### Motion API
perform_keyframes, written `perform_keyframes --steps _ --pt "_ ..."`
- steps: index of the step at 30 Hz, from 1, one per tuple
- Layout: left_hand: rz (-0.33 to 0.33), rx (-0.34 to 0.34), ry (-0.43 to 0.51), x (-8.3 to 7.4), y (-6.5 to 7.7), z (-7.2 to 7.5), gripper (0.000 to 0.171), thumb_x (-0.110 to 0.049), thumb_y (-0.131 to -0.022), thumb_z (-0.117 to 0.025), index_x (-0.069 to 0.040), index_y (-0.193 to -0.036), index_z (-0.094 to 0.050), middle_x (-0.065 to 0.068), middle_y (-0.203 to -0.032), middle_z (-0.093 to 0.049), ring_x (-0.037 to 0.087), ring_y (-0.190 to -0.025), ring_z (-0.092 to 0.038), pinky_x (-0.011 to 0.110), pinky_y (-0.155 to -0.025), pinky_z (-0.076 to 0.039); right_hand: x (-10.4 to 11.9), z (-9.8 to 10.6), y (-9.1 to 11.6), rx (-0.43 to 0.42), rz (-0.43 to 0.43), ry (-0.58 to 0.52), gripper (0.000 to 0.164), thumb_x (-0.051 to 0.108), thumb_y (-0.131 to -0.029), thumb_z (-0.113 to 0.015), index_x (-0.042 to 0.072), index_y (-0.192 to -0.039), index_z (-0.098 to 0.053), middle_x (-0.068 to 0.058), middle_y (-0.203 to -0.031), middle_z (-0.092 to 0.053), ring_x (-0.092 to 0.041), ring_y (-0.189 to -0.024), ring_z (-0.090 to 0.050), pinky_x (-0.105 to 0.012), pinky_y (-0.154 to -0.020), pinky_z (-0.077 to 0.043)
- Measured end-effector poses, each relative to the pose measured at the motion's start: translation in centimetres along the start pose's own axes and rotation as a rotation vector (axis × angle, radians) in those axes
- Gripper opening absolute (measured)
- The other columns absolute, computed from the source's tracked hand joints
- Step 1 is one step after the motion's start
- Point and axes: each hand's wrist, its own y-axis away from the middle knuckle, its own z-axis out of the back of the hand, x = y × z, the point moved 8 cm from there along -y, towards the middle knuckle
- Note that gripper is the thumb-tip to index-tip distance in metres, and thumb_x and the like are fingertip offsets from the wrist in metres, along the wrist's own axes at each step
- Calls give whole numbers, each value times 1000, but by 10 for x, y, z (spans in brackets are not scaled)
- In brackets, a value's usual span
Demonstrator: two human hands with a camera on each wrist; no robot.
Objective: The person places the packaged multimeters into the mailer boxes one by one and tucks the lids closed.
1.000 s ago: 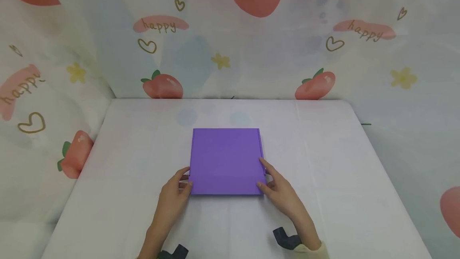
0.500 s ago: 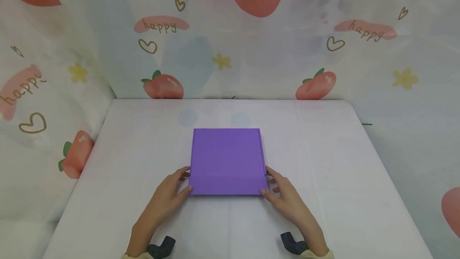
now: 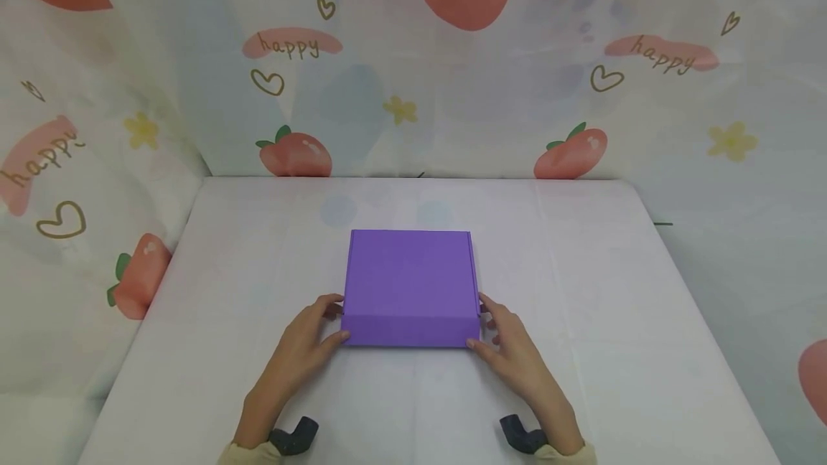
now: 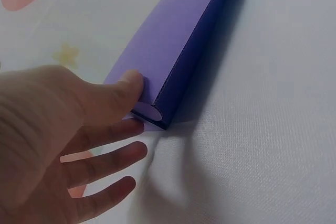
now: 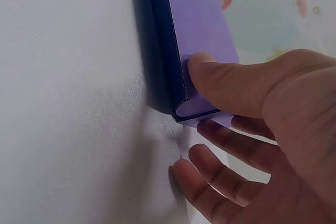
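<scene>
A flat purple cardboard box lies in the middle of the white table, its narrow front panel facing me below a crease line. At the front left corner my left hand holds the box, thumb on the front panel and index finger along the side. My right hand grips the front right corner the same way. Both wrist views show a thumb pressing the light purple face near a rounded cardboard tab, while the lower fingers spread loosely below. A dark, shaded strip runs along the box's near edge there.
White cloth covers the table. Behind and to the left stand fabric walls printed with strawberries, hearts and "happy". A dark curved band piece sits at the left wrist, and another dark piece at the right.
My right index finger has slid off the box top to its side. My left hand swung out at the wrist. The front panel and its crease now show clearly.
</scene>
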Motion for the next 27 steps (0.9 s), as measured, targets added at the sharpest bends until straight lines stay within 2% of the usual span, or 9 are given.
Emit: perform_keyframes --steps 6,12,15,18,23,25,27 --pt "-31 -18 -43 2 -7 -3 61 -13 -85 -85 -8 -138 -55 7 -115 -72 25 -110 -68 48 -97 -53 7 0 -3 -9 31 74 85 14 -88 -82 0 -158 -36 -18 -130 -64 -28 -108 -62 -40 -82 -57" --pt "-130 -59 -191 -7 -16 -3 82 -11 -81 -88 -7 -151 -46 6 -110 -72 25 -98 -68 44 -88 -55 13 1 -4 -35 101 117 94 12 -86 -84 0 -162 -29 -17 -128 -64 -29 -107 -63 -45 -86 -56" --pt "-160 -70 -242 -12 -18 -2 88 -11 -78 -90 -11 -154 -46 5 -108 -72 25 -95 -68 46 -88 -54 14 1 -5 -40 115 139 94 13 -87 -84 0 -162 -28 -17 -127 -64 -27 -105 -62 -46 -88 -55" --pt "-168 -66 -287 -14 -20 -2 88 -14 -78 -90 -14 -155 -47 5 -111 -73 27 -101 -70 51 -92 -54 16 1 -6 -49 123 164 94 13 -87 -83 -2 -161 -28 -17 -126 -63 -25 -103 -61 -45 -87 -54" --pt "-175 -65 -350 -15 -24 -5 81 -17 -79 -89 -13 -151 -52 8 -116 -72 30 -107 -70 53 -95 -54 16 2 -8 -60 112 206 94 14 -87 -84 -3 -161 -29 -19 -125 -64 -28 -103 -60 -47 -87 -55" --pt "-163 -49 -333 -14 -25 -6 79 -18 -80 -88 -12 -150 -53 8 -117 -72 31 -108 -69 53 -95 -53 15 1 -9 -56 101 213 94 14 -87 -84 -3 -161 -28 -21 -126 -64 -31 -106 -60 -49 -88 -55" --pt "-112 -13 -259 -12 -27 -7 78 -19 -84 -86 -13 -153 -51 9 -118 -71 30 -109 -68 52 -95 -54 13 0 -10 -45 86 187 93 14 -88 -83 -3 -161 -27 -23 -128 -63 -33 -108 -61 -51 -92 -55"
